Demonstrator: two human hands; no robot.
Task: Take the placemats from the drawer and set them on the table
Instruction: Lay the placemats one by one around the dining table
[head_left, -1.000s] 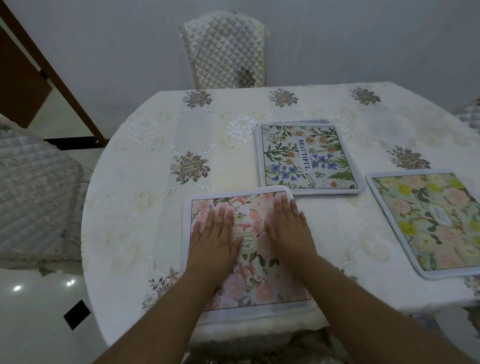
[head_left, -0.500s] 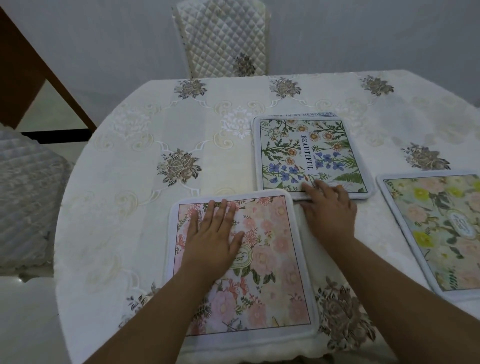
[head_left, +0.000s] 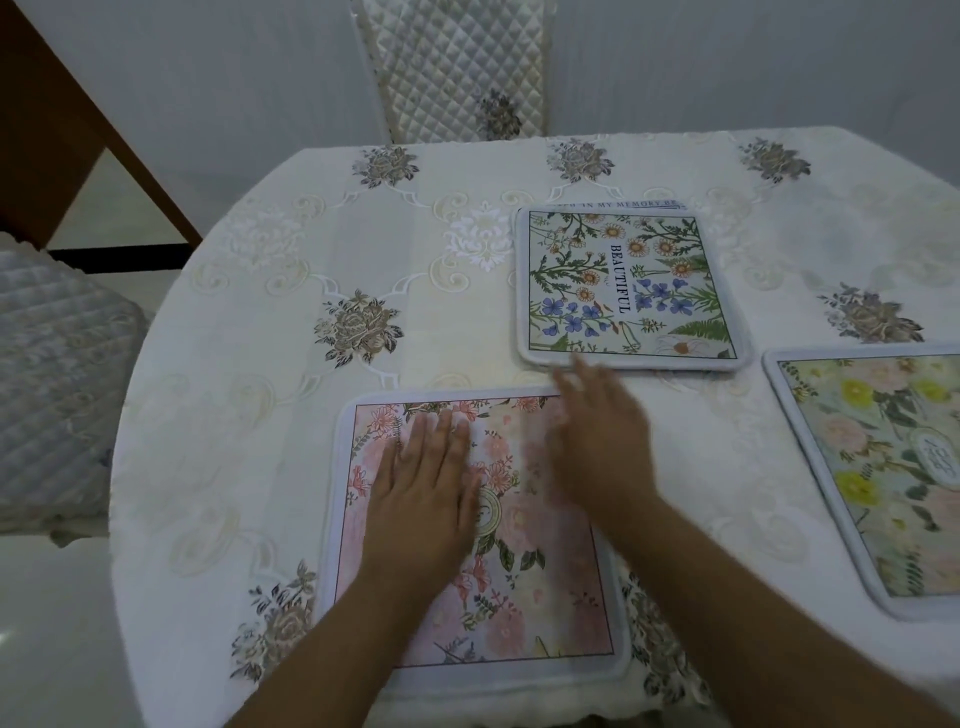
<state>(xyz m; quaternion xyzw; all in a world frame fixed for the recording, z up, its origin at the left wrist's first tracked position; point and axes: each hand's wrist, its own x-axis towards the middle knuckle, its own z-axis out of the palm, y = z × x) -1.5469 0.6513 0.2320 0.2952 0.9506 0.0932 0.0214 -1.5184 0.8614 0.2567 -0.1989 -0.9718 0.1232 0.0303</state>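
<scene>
A round table under a cream embroidered cloth (head_left: 260, 415) carries three floral placemats. The left hand (head_left: 421, 499) lies flat, fingers spread, on the near pink rectangular placemat (head_left: 545, 597). The blurred right hand (head_left: 602, 447) is open, grasping nothing, near the far blue-flowered placemat (head_left: 623, 280); a yellow-flowered placemat (head_left: 883, 467) lies right.

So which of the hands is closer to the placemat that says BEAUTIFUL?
Right. The right hand has its fingertips at that placemat's near edge, though it's blurred. The left hand lies flat on the pink placemat, farther away.
</scene>
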